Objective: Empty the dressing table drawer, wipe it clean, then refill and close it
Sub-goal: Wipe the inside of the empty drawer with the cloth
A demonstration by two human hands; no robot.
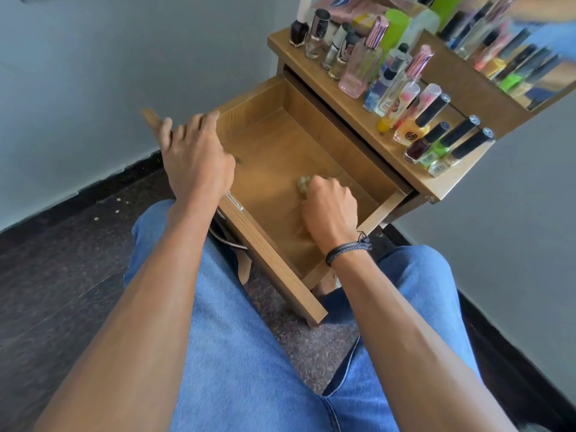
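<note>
The wooden drawer (268, 241) of the dressing table stands pulled out over my lap, and nothing lies in it but what my right hand holds. My right hand (330, 207) is inside it, fingers curled round a small yellowish cloth (304, 183) that presses on the drawer bottom. My left hand (194, 154) rests on the drawer's front left corner, fingers draped over the rim. Several nail polish and perfume bottles (414, 126) stand in rows on the dressing table top (442, 185).
A mirror (511, 54) leans behind the bottles. Grey walls close in on both sides, with a dark skirting and dark speckled floor (62, 275) below. My knees in blue jeans sit under the drawer front. A metal handle hangs below the drawer front.
</note>
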